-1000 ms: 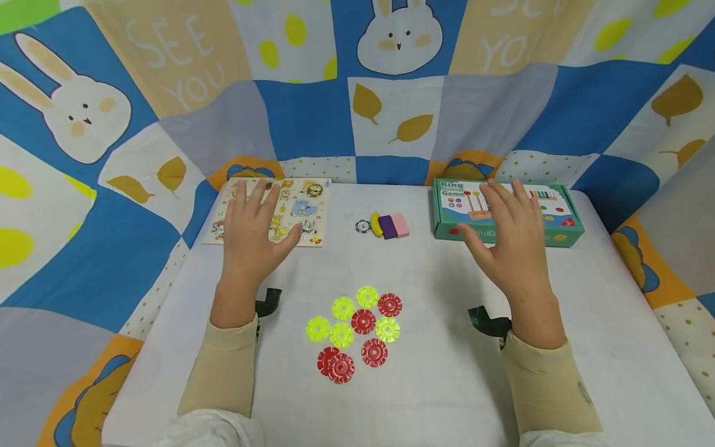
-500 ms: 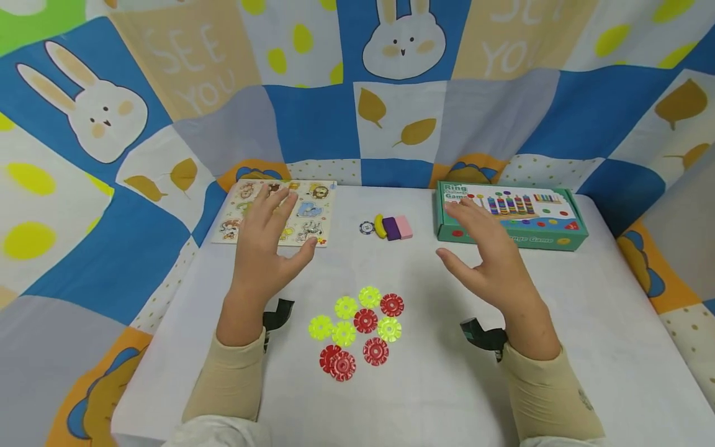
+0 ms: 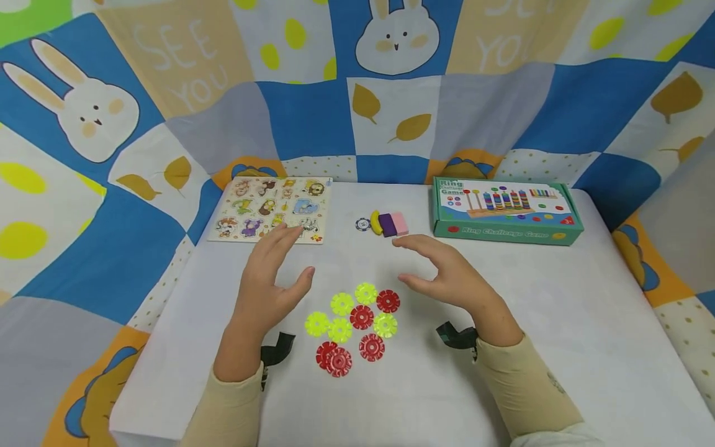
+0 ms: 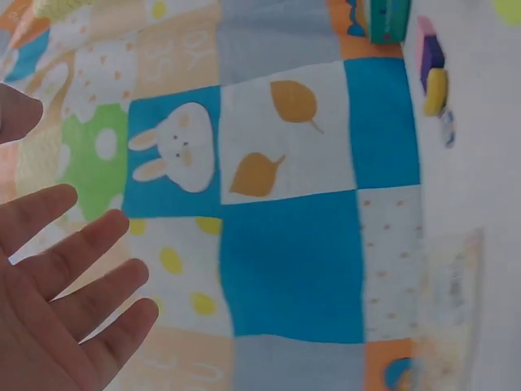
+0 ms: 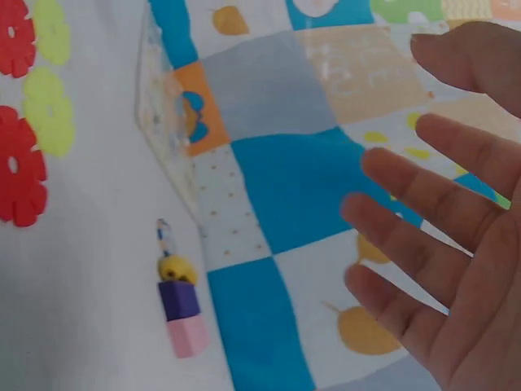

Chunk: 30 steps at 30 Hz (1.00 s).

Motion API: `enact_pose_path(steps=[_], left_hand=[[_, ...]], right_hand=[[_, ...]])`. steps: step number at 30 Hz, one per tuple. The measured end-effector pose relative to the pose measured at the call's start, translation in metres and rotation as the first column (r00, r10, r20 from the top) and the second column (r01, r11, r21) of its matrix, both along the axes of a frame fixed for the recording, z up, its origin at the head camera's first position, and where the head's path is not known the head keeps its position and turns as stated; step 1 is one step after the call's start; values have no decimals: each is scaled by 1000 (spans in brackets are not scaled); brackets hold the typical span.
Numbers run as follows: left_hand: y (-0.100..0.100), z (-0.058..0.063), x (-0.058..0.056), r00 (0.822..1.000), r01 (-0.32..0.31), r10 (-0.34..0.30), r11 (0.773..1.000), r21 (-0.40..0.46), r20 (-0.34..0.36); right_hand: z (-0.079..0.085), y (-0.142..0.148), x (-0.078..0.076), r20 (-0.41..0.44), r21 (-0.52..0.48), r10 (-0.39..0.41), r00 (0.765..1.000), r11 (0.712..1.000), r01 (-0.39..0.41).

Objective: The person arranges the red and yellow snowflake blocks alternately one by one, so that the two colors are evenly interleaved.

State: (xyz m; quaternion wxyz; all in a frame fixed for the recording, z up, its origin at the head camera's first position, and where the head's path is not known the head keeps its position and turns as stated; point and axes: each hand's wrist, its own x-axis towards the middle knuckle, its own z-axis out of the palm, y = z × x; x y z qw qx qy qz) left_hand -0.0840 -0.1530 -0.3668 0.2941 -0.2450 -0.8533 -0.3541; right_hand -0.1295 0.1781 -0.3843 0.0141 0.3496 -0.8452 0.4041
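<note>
Several notched plastic discs, yellow (image 3: 317,324) and red (image 3: 371,347), lie in a loose cluster on the white table, two of the red ones overlapping. My left hand (image 3: 267,288) hovers to the left of them, fingers loosely extended and holding nothing. On the other side my right hand (image 3: 452,273) hangs above the table, thumb and fingers apart, with nothing in its grasp. The left wrist view shows the left fingers (image 4: 89,252) spread. Likewise, the right fingers (image 5: 431,236) are spread in the right wrist view.
An animal puzzle board (image 3: 268,208) lies at the back left. A green ring game box (image 3: 508,211) stands at the back right. Between them sit a small round token (image 3: 362,225), a yellow banana piece (image 3: 376,223), a purple block (image 3: 387,225) and a pink block (image 3: 399,223). Patterned cloth (image 3: 307,118) surrounds the table.
Both hands have come lower and nearer the discs, the right one also moving left, off the game box in the head view. The discs have stayed in place.
</note>
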Motion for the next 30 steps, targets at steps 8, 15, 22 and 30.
enact_pose_path(steps=[8, 15, 22, 30], left_hand=[[-4, -51, 42, 950, -17, -25, 991, 131, 311], [-5, -84, 61, 886, 68, -134, 984, 163, 443], [1, -104, 64, 843, -17, -18, 998, 59, 538], [1, -114, 59, 782, -222, 288, 957, -186, 552]], right_hand=[[-30, -5, -9, 242, 53, 86, 966, 993, -102], [-42, -12, -15, 330, 122, 95, 939, 982, -142], [-56, -19, -19, 388, 220, 37, 921, 966, -132], [-73, -31, -17, 408, 360, -50, 912, 926, -110]])
